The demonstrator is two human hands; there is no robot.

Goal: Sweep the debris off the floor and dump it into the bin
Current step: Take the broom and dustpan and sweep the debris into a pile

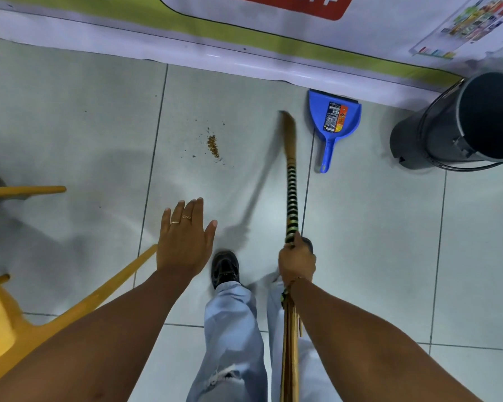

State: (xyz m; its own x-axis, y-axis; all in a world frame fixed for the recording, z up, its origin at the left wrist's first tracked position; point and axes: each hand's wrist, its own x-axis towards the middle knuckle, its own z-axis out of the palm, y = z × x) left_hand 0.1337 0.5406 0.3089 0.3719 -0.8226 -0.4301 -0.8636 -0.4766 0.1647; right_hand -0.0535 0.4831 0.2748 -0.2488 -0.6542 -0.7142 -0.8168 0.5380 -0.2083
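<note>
A small pile of brown debris [213, 146] lies on the pale tiled floor, with loose specks scattered around it. My right hand [296, 261] grips a stick broom [291, 181] by its black-and-green banded handle; the straw tip points away from me and sits to the right of the debris, apart from it. A blue dustpan [335, 117] lies flat on the floor just right of the broom tip, handle toward me. A dark grey bin [474, 120] stands at the far right, its mouth open. My left hand [185, 242] hovers over the floor, palm down, empty.
A printed banner [244, 42] lies along the far edge of the floor. Yellow plastic chair legs [79, 306] stick out at the left beside my left arm. My feet in dark shoes [225, 268] stand just behind the debris.
</note>
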